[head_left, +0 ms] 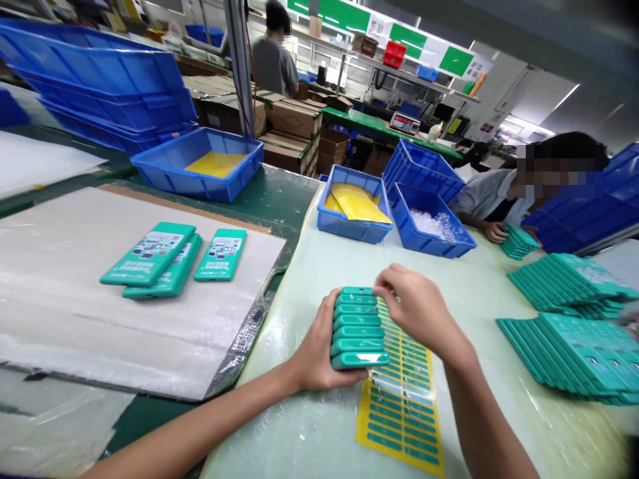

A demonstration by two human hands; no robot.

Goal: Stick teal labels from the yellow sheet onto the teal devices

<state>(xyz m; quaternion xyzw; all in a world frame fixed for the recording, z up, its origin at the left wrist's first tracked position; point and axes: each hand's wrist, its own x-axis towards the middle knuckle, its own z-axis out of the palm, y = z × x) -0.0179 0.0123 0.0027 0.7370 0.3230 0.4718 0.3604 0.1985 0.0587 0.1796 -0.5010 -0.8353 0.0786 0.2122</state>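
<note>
My left hand (319,349) is wrapped round a stack of several flat teal cases (358,330), with their narrow ends facing me. At the upper right corner of that stack, the fingers of my right hand (412,303) are pinched together beside the topmost case. Whatever those fingertips hold, if anything, is too small to make out. Beneath the stack and my right wrist lies a yellow sheet (403,406) bearing rows of narrow teal strips.
Three teal cases (220,255) lie on the left board. Leaning rows of cases (564,352) stand at right. Blue bins (355,226) hold yellow sheets and clear pieces (434,226). A co-worker (499,199) at the right handles another stack; another person (274,56) stands far behind.
</note>
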